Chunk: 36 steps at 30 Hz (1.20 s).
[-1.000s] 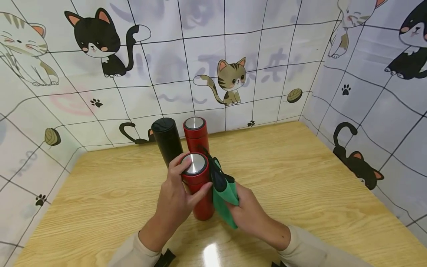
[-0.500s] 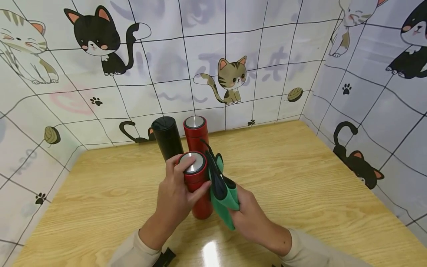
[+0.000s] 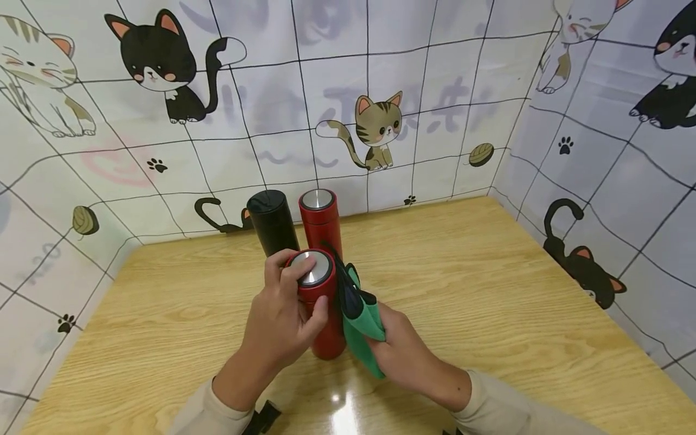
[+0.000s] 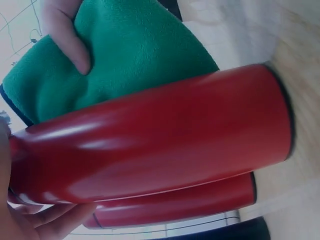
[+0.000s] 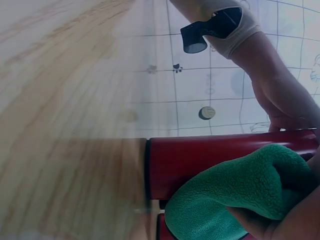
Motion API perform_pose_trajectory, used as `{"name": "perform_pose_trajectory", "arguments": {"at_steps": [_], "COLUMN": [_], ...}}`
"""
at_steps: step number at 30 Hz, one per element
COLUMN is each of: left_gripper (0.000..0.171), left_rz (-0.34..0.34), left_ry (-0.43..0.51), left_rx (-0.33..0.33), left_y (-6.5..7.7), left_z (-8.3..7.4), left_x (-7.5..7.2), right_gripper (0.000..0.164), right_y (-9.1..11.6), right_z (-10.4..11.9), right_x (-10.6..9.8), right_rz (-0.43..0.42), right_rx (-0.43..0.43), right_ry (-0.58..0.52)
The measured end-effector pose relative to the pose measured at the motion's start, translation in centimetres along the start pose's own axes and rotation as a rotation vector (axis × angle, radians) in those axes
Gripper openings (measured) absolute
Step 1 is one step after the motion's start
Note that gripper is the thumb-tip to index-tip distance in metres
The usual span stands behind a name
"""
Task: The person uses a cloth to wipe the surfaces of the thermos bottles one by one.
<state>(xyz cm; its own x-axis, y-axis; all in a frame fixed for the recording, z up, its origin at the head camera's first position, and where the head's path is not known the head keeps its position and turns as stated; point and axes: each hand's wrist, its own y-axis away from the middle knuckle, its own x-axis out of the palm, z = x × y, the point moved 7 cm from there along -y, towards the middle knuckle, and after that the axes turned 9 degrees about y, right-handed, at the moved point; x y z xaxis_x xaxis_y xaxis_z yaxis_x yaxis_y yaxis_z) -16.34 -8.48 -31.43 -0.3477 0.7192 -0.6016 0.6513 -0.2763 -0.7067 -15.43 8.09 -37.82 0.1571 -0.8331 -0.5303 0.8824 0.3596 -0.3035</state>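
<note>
A red thermos flask (image 3: pixel 327 337) with a silver-topped lid stands upright on the table. My left hand (image 3: pixel 278 323) grips it near the top, the index finger over the lid and the thumb along the near side. In my right hand (image 3: pixel 403 345) is a green cloth (image 3: pixel 365 335) with a dark edge, held against the flask's right side. The left wrist view shows the cloth (image 4: pixel 140 55) lying along the red body (image 4: pixel 165 140), with one right finger pressed on it. From the right wrist, the cloth (image 5: pixel 225 187) looks folded and covers part of the flask (image 5: pixel 195 157).
Close behind stand a second red thermos flask (image 3: pixel 322 225) and a black cylindrical flask (image 3: pixel 273 225). The wood-grain table (image 3: pixel 489 290) extends to both sides. A cat-print wall covering (image 3: pixel 451 121) borders it at the back and sides.
The left hand has shifted slightly left, its thumb drawn back along the flask. The right hand and cloth have moved slightly left and nearer the wearer. The flasks behind stay put.
</note>
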Motion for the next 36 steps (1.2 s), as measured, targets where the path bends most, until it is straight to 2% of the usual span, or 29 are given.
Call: {"name": "perform_pose_trajectory", "arguments": {"at_steps": [6,10,13,17,22,27,30,36], "left_gripper": [0.049,0.056,0.059,0.061,0.070,0.075,0.072,0.062], "left_rz": [0.001,-0.006,-0.007,0.003,0.027,0.003,0.014,0.080], "left_ry": [-0.009,-0.024,-0.025,-0.009,-0.002,-0.002,0.029,0.082], "left_rx": [0.040,0.042,0.030,0.014,-0.030,-0.051,-0.056,-0.089], "left_y": [-0.2,-0.2,-0.3,-0.5,-0.6,-0.5,-0.2,-0.1], "left_z": [-0.4,-0.5,-0.4,-0.1,0.2,0.1,-0.1,-0.2], "left_x": [-0.3,-0.4,-0.4,-0.4,-0.3,-0.3,-0.1,0.0], "right_gripper": [0.033,0.048,0.053,0.050,0.040,0.040,0.039,0.036], "right_y": [0.4,0.5,0.6,0.7,0.6,0.4,0.5,0.7], "right_z": [1.2,1.8,1.9,1.6,1.2,0.9,0.9,1.4], "right_x": [-1.1,-1.5,-1.3,-0.8,-0.3,-0.2,-0.4,-1.0], "right_rz": [-0.084,-0.108,-0.107,-0.098,-0.081,-0.057,-0.070,-0.109], "right_rx": [-0.081,-0.111,-0.131,-0.146,-0.119,-0.071,-0.063,-0.129], "right_ry": [-0.023,-0.050,-0.050,-0.025,0.004,-0.007,-0.022,-0.039]}}
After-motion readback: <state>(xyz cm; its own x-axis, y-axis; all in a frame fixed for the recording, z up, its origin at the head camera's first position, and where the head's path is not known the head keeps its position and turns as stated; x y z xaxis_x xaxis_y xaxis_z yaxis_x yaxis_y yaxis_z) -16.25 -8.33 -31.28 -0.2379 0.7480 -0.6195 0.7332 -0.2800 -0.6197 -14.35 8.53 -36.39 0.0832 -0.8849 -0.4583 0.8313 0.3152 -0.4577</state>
